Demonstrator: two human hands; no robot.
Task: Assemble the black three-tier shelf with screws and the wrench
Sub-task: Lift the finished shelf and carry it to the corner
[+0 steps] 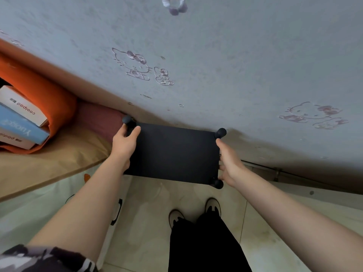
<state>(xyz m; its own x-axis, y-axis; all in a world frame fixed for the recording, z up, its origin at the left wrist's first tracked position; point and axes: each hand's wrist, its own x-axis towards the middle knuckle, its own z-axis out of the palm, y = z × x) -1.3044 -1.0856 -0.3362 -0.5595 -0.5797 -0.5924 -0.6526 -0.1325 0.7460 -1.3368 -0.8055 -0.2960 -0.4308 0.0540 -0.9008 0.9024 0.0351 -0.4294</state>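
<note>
I look straight down on the black shelf point(174, 152), seeing its flat top panel with round black knobs at three visible corners. It stands close to the grey wall. My left hand point(124, 143) grips the panel's left edge near the far-left knob point(127, 120), fingers curled over the top. My right hand point(230, 162) holds the right edge between the far-right knob point(221, 132) and the near-right knob point(218, 183). The lower tiers are hidden under the top panel. No screws or wrench are in view.
A grey wall point(216, 55) with cartoon cat stickers rises behind the shelf. To the left lies a bed with a tan sheet point(49, 163), an orange cloth point(43, 95) and stacked boxes point(19, 118). My feet point(194, 213) stand on pale floor tiles below the shelf.
</note>
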